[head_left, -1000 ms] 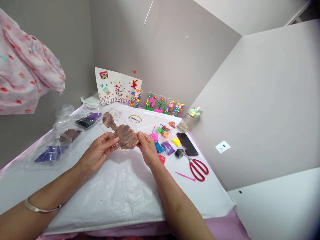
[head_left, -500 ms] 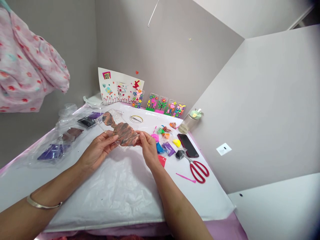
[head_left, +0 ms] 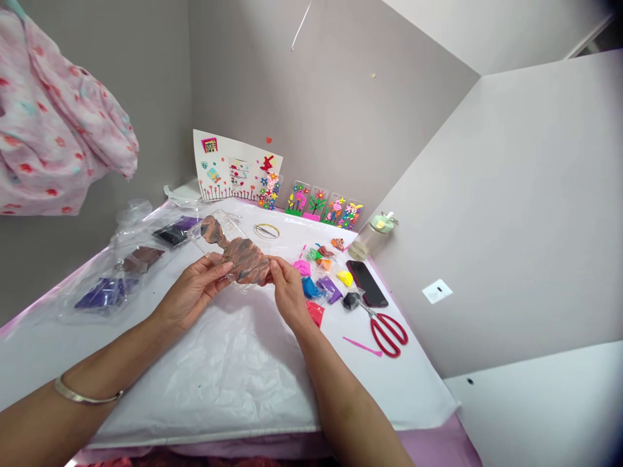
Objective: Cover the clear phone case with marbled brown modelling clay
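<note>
Between my two hands, above the white-covered table [head_left: 233, 383], is a clear plastic case [head_left: 195, 239] with marbled brown and black clay [head_left: 247, 261] spread over it. The clay has one wide patch and a smaller round lobe at the upper left. My left hand [head_left: 197, 288] grips the near left edge, its thumb resting on the clay. At the right end, my right hand [head_left: 288, 285] pinches the piece between thumb and fingers. The fingers underneath are partly hidden.
Left lie plastic bags with purple [head_left: 104, 293], brown and black clay. To the right are several colourful clay packets [head_left: 331, 290], a phone [head_left: 367, 283], red-handled scissors [head_left: 388, 334] and a pink tool [head_left: 363, 346]. Decorated cases [head_left: 317, 202] and a bottle [head_left: 372, 237] stand behind.
The view has shifted very slightly. Both hands keep the same hold on the clay-covered case, and nothing on the table has moved.
</note>
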Demonstrator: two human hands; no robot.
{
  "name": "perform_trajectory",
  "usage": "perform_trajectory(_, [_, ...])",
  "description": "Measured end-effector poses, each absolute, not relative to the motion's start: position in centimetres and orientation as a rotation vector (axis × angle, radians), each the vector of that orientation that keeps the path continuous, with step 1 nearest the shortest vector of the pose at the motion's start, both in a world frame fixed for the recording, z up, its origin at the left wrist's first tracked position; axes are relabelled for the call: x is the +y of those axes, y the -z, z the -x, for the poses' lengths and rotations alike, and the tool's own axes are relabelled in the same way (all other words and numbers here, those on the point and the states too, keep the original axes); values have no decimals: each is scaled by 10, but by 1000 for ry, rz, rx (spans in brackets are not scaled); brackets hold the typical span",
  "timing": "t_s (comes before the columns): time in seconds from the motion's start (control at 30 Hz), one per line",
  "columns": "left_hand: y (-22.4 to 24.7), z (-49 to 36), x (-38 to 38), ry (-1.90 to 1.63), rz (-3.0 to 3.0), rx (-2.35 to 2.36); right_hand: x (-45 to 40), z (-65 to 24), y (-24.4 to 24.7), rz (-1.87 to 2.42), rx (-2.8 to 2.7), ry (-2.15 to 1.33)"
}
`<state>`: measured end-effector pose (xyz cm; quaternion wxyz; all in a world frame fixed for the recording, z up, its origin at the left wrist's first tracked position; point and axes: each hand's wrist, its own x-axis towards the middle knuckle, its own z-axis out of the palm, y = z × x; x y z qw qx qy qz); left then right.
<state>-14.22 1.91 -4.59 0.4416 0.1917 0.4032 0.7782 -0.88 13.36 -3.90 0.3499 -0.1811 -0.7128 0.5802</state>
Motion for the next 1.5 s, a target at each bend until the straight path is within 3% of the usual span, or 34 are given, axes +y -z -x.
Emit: perform_trajectory(1.5, [49,135,17,-1829,-600,998,129,6,34,462,-1909,-1462])
